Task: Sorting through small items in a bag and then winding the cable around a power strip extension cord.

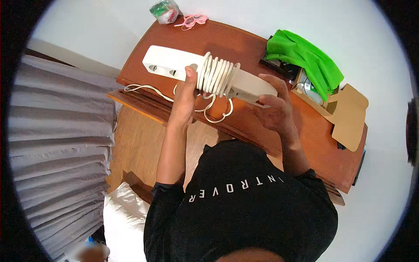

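A white power strip (176, 59) is held up above the wooden desk, level with my chest. Its white cable (214, 74) is wound in several turns around the middle of the strip. My left hand (186, 95) grips the strip just left of the coil, thumb on the near side by the sockets. At the other end, my right hand (276, 104) holds the strip between thumb and fingers. A loose length of cable (209, 113) hangs below the strip in loops, and another part stretches left along the desk's front edge.
The brown wooden desk (235, 42) carries a pink glasses-like item (195, 21) and a plastic-wrapped bundle (165, 12) at its far left. On the right are an open cardboard box (350, 114) and a bright green cloth (304, 59). A grey curtain (62, 137) hangs to the left.
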### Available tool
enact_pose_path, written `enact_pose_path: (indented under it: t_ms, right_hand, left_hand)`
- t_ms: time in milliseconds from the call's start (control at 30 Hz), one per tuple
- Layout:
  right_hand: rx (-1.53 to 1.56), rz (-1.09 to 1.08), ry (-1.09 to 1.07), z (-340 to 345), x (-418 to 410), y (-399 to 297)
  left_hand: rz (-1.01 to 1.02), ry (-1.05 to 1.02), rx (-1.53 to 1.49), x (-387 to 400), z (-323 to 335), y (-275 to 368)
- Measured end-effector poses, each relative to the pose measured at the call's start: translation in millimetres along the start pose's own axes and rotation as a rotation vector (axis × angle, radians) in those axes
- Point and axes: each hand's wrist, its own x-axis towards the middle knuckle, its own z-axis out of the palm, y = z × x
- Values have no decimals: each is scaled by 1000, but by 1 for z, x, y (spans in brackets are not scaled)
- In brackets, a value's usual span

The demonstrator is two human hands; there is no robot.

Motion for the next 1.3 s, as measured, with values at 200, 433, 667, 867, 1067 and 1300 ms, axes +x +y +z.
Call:
enact_pose_path:
  t_ms: [200,433,667,867,1067,1300]
  right_hand:
    - [45,10,-56,4,7,-16]
    - [44,-16,39,13,-9,-8]
    - [-283,-149,10,4,-13,0]
    - [-102,30,171,17,4,-19]
    - [1002,1079,-114,1,0,-4]
    - [844,957,-48,4,0,-9]
  left_hand:
    - [200,-5,-306,-3,5,-13]
    - [218,119,-268,-4,18,-18]
    - [23,151,-136,-9,23,-2]
    - [114,241,-254,-4,16,-9]
    - [208,220,-232,-10,-2,-22]
    - [140,185,63,-18,-15,-31]
